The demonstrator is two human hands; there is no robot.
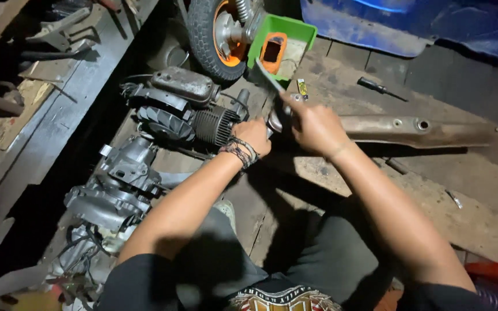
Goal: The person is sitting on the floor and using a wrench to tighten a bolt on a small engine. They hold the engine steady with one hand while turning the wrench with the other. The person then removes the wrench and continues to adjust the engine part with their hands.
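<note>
Hands [286,129] grip exhaust pipe [422,129] — green tray [301,29] holds orange part [273,50].

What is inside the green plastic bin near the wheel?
The green bin holds an orange, frame-shaped part with a dark opening, leaning on a pale flat piece. The bin's near wall and a grey tool in front hide whatever lies at its bottom.

Engine [185,112] left of the hands [286,129], exhaust pipe [416,131] right — wheel [217,34], perhaps tray [280,43], behind.
</note>
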